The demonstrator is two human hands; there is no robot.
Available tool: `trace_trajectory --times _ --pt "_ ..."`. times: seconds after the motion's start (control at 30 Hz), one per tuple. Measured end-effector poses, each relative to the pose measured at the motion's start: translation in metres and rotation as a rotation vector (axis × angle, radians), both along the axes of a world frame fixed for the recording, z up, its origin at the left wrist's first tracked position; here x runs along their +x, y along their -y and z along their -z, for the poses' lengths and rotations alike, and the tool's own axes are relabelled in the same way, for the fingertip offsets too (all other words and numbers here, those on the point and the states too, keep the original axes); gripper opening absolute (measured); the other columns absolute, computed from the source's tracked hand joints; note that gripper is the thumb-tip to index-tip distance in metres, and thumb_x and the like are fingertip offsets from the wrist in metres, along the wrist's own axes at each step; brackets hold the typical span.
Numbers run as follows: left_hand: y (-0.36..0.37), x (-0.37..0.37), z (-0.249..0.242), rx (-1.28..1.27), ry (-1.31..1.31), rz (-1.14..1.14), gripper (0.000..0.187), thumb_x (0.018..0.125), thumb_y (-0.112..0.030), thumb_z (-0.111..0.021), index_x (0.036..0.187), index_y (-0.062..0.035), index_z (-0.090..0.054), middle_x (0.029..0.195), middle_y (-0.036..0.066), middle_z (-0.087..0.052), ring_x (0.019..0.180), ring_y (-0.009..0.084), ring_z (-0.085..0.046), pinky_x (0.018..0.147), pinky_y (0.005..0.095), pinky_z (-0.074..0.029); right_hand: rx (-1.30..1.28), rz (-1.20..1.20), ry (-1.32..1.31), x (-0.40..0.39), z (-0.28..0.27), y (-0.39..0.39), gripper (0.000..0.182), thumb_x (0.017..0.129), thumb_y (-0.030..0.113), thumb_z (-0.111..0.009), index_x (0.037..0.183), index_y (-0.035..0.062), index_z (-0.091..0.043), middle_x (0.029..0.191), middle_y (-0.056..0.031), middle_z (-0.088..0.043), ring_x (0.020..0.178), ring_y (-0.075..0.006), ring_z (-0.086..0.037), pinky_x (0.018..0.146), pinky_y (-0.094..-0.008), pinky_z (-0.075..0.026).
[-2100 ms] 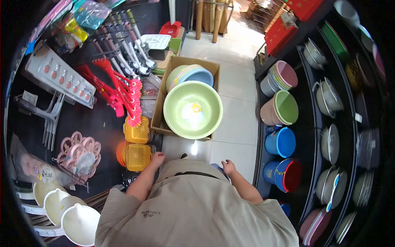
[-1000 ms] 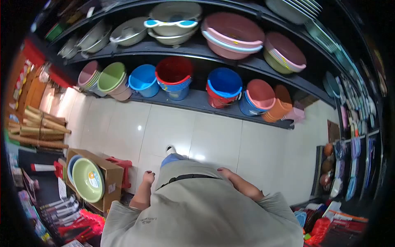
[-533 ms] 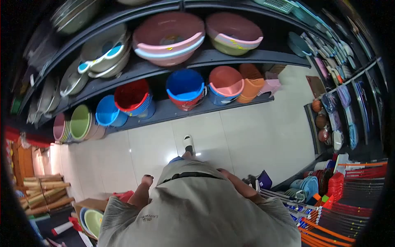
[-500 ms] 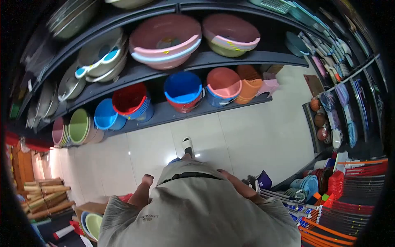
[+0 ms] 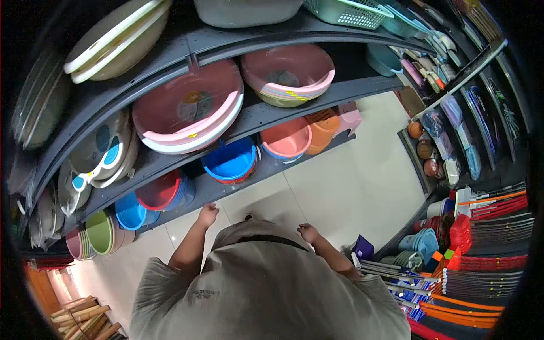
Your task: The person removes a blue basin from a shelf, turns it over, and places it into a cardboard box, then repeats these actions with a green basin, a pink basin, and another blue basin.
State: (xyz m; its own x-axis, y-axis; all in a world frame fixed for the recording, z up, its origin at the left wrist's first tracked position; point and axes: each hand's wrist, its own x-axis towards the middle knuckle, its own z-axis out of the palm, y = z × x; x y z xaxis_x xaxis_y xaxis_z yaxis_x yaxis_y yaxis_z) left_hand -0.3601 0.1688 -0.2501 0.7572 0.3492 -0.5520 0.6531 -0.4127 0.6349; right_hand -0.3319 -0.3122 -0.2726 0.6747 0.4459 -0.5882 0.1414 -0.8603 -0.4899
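Observation:
My left hand point(image 5: 208, 215) hangs in front of my body with loosely curled fingers and nothing seen in them. It is nearest to the lower shelf, where a red bucket point(image 5: 158, 194) and a light blue bucket point(image 5: 136, 214) stand. My right hand point(image 5: 309, 233) is low by my waist over the floor, its fingers curled in, holding nothing that shows. Neither hand touches any goods. Ahead on the lower shelf are a stack with a blue bucket point(image 5: 229, 161) on top and a pink bucket point(image 5: 286, 139).
Pink basins point(image 5: 190, 105) fill the middle shelf point(image 5: 272, 116); a green basket point(image 5: 351, 14) sits higher up. Brushes and balls point(image 5: 424, 149) line the right side. Long-handled goods point(image 5: 396, 272) stick out near my right elbow. Rolled wooden sticks point(image 5: 85, 320) lie at lower left.
My view has turned and I am closer to the shelves. Both hands have come up and forward, the left one most. My white shoe has gone out of sight.

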Motion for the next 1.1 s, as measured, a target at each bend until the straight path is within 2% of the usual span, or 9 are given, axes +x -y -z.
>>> trace_trajectory --times 0.03,0.07,0.17,0.4,0.47,0.6,0.73,0.93,1.1 --pt "0.002 0.023 -0.007 -0.067 0.037 0.024 0.04 0.08 -0.021 -0.063 0.113 0.0013 -0.056 0.104 0.018 -0.064 0.098 0.026 -0.061 0.087 0.0338 -0.046 -0.097 -0.511 0.27 0.01 0.013 0.003 0.048 0.082 0.034 -0.059 0.117 0.0013 -0.058 0.11 -0.0182 -0.063 0.107 -0.0259 -0.058 0.09 -0.0317 -0.046" --pt "0.006 0.04 -0.014 -0.133 0.073 0.048 0.039 0.081 -0.021 -0.063 0.113 0.0011 -0.055 0.104 0.016 -0.063 0.097 0.0244 -0.06 0.087 0.0334 -0.046 0.089 0.277 -0.178 0.009 0.001 -0.009 0.045 0.084 0.031 -0.057 0.116 0.0 -0.058 0.112 -0.0186 -0.062 0.107 -0.0267 -0.058 0.092 -0.032 -0.045" --pt "0.032 0.069 -0.044 -0.369 0.193 0.082 0.038 0.085 -0.017 -0.062 0.117 0.0003 -0.051 0.111 0.012 -0.06 0.102 0.0205 -0.057 0.087 0.0325 -0.045 0.022 0.637 -0.228 0.008 -0.033 -0.028 0.043 0.087 0.029 -0.053 0.117 -0.0015 -0.057 0.113 -0.019 -0.062 0.107 -0.0271 -0.058 0.093 -0.0314 -0.044" --pt "0.067 0.134 -0.143 -0.697 0.29 0.263 0.039 0.09 -0.008 -0.055 0.128 -0.0054 -0.044 0.124 0.008 -0.052 0.114 0.0166 -0.049 0.095 0.0295 -0.039 0.249 0.606 -0.153 0.063 0.04 -0.008 0.042 0.088 0.027 -0.055 0.118 -0.0031 -0.054 0.106 -0.0164 -0.064 0.099 -0.024 -0.06 0.091 -0.0315 -0.044" --pt "0.074 0.154 -0.175 -0.674 0.26 0.262 0.041 0.09 -0.008 -0.056 0.129 -0.0054 -0.043 0.124 0.007 -0.052 0.116 0.0172 -0.048 0.096 0.0301 -0.039 0.372 0.878 -0.096 0.097 -0.004 -0.026 0.039 0.09 0.027 -0.056 0.116 -0.0019 -0.054 0.093 -0.0115 -0.064 0.089 -0.0195 -0.059 0.081 -0.0302 -0.047" --pt "0.092 0.194 -0.211 -0.522 0.431 0.304 0.048 0.089 -0.009 -0.058 0.134 -0.0055 -0.039 0.137 0.009 -0.041 0.126 0.0212 -0.041 0.099 0.0341 -0.037 0.562 1.113 -0.014 0.199 -0.001 -0.024 0.031 0.092 0.032 -0.054 0.107 0.0047 -0.055 0.088 -0.0048 -0.056 0.081 -0.0127 -0.054 0.063 -0.0262 -0.044" --pt "0.115 0.236 -0.244 -0.493 0.617 0.237 0.061 0.088 -0.009 -0.057 0.141 -0.0067 -0.027 0.151 0.011 -0.02 0.135 0.026 -0.03 0.104 0.0381 -0.032 0.84 1.197 0.196 0.315 -0.14 -0.044 0.039 0.095 0.034 -0.05 0.113 -0.0005 -0.053 0.097 -0.0077 -0.059 0.085 -0.0149 -0.054 0.073 -0.0284 -0.045" --pt "0.151 0.305 -0.256 -0.381 0.794 -0.032 0.067 0.094 -0.016 -0.044 0.146 0.0006 -0.005 0.152 0.02 -0.011 0.141 0.0292 -0.013 0.112 0.0389 -0.014 1.088 0.973 0.279 0.444 -0.254 -0.043 0.048 0.097 0.034 -0.044 0.135 0.0045 -0.037 0.128 -0.0099 -0.05 0.111 -0.0198 -0.05 0.086 -0.0305 -0.042" --pt "0.156 0.332 -0.246 -0.097 0.802 -0.107 0.058 0.096 -0.021 -0.038 0.142 0.005 -0.014 0.149 0.02 -0.017 0.139 0.0281 -0.015 0.112 0.035 -0.012 1.191 0.589 0.322 0.475 -0.255 -0.049 0.061 0.096 0.016 -0.046 0.145 0.0019 -0.014 0.147 -0.017 -0.028 0.131 -0.0241 -0.035 0.104 -0.0343 -0.032"
